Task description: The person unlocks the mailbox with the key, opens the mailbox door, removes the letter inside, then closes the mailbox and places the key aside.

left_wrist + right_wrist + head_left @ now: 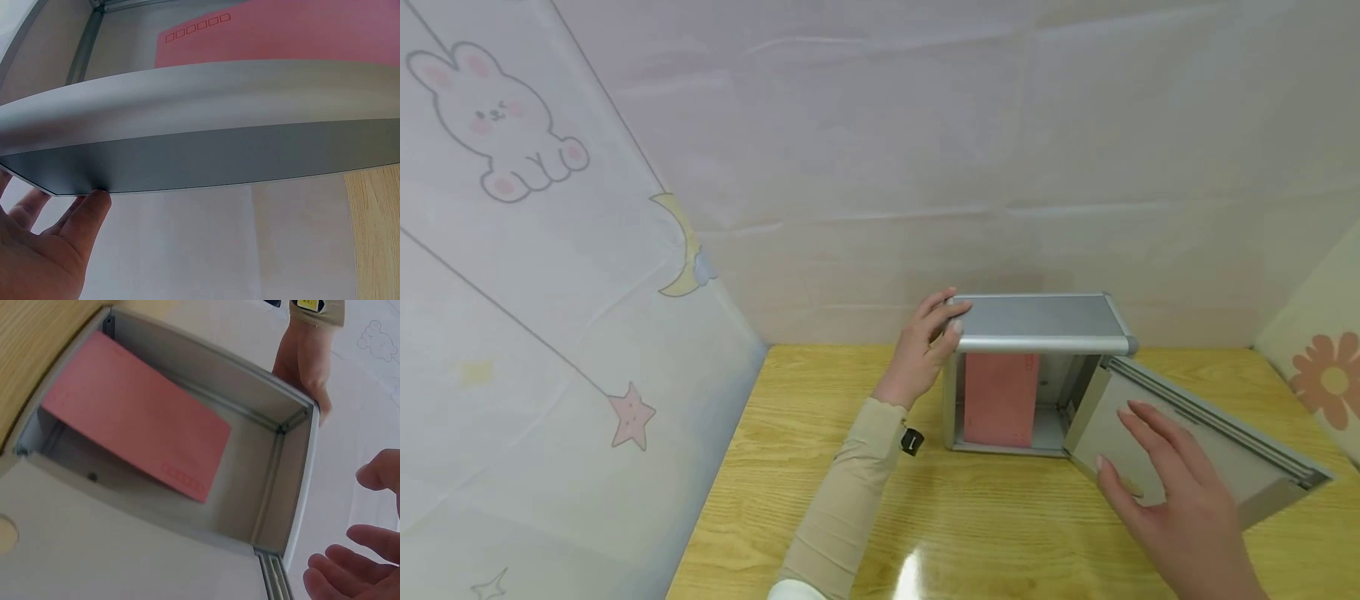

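A grey metal box (1041, 317) with a silver rim stands on the table, its front facing me. Its door (1240, 454) is swung out to the right, showing a pale inner face. Inside leans a pink envelope (1000, 400) with a row of small printed squares, seen also in the right wrist view. My left hand (917, 358) holds the box's top left corner, fingers bent over the edge. Before the open door hovers my right hand (1187, 500), thumb and fingers spread and loosely curved, with nothing in them. A round light patch (7, 534) marks the door's inner face.
The wooden table (820, 400) runs back to a pale wall sheet (865, 167) behind the box. A second printed sheet with a bunny (520, 125) hangs at the left. A flower print (1333, 379) is on the right side.
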Tool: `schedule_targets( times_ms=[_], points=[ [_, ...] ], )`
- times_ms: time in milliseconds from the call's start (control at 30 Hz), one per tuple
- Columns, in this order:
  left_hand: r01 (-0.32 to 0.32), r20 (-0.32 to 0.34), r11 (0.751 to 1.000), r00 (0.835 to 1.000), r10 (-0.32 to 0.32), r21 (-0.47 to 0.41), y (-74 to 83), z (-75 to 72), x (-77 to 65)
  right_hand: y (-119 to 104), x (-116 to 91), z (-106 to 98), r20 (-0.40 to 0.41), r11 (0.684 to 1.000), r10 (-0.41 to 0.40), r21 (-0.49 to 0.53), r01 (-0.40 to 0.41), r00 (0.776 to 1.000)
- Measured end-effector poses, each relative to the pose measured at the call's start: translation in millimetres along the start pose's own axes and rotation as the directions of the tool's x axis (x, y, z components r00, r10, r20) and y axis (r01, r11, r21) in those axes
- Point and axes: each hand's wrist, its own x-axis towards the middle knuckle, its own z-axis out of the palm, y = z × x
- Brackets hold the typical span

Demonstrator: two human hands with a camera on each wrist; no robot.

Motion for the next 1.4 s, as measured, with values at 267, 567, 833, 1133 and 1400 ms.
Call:
schedule_targets(
  times_ms=[267,567,833,1133,1400],
  points=[
    [-0.007,-0.003,1.000,1.000,0.007,0.002,-1.0,0.4,0.3,1.5,-5.8,25.7,0.161,0.989,0.141,0.014,-0.145,0.977],
    [-0.007,-0.008,1.000,1.000,0.007,-0.004,-1.3,0.3,1.0,14.8,-1.0,58.4,0.304,0.981,0.190,-0.018,-0.194,0.933],
    [0.004,-0.007,1.000,1.000,-0.004,-0.005,0.4,1.8,1.2,36.8,-9.6,85.4,0.367,0.970,0.241,-0.060,-0.236,0.898],
    [-0.002,-0.004,1.000,1.000,0.002,-0.007,3.0,0.4,0.5,55.4,-15.1,110.2,0.372,0.963,0.268,-0.070,-0.261,0.889],
    [-0.006,-0.010,1.000,1.000,0.006,-0.009,2.3,0.4,-0.4,64.2,-12.4,126.1,0.428,0.937,0.336,-0.061,-0.344,0.839]
  ],
)
